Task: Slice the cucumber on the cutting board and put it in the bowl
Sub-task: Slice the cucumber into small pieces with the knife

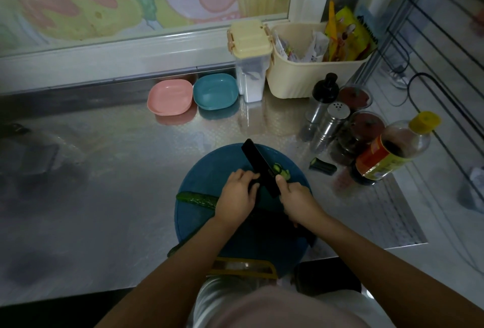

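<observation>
Now L hand [237, 194] clamps the long dark-green cucumber [196, 198] on the round blue cutting board [209, 170], long axis running left-right, while R hand [297, 200] grips the black-bladed knife [262, 167] crosswise just right of those fingers.

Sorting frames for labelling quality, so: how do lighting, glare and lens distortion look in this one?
Head view: dim overall, the countertop deeply shadowed at left; glare streaks the steel below the canister; the wide lens bows the window sill; knife and cucumber are readable.

The counter [117, 160] is surfaced in glossy, finely embossed metal, the cutting board [207, 175], pink bowl [169, 97] and teal bowl [215, 91] moulded in smooth plastic.
</observation>
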Available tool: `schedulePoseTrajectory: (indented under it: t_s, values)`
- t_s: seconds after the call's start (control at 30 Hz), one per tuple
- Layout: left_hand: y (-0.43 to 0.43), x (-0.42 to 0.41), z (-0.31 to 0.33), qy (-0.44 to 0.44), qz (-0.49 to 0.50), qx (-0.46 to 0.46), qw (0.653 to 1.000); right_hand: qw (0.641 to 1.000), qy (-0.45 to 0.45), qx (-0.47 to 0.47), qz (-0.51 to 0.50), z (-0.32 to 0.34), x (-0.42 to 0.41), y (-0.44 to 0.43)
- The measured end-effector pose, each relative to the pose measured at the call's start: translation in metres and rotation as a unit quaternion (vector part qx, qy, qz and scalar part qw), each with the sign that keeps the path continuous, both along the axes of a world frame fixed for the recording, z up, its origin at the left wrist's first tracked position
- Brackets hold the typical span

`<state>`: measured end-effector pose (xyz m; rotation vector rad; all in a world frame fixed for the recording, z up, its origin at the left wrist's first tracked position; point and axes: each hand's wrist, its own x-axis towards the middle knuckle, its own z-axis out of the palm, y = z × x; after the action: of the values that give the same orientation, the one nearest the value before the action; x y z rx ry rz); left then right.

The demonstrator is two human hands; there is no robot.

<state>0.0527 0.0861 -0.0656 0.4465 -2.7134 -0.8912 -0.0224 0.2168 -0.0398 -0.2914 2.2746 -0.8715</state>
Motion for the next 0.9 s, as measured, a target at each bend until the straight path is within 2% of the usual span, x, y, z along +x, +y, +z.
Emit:
schedulePoseTrajectory:
  t_s: [0.07,0.17,0.9]
  values:
    - [-0.0005,-0.0006,0.0003,0.000,0.004,0.002,1.000,0.998,-0.050,-0.024,-0.035,0.0015,-0.0021,0.0006]
    - [-0.0010,-0.0006,-0.0001,0.000,0.005,0.004,1.000,0.994,-0.074,-0.048,-0.057,0.0033,-0.0038,0.0003]
    - [-0.0013,-0.0017,-0.0020,0.006,0.007,0.015,1.000,0.997,-0.024,-0.071,-0.031,0.0031,0.0016,0.0026]
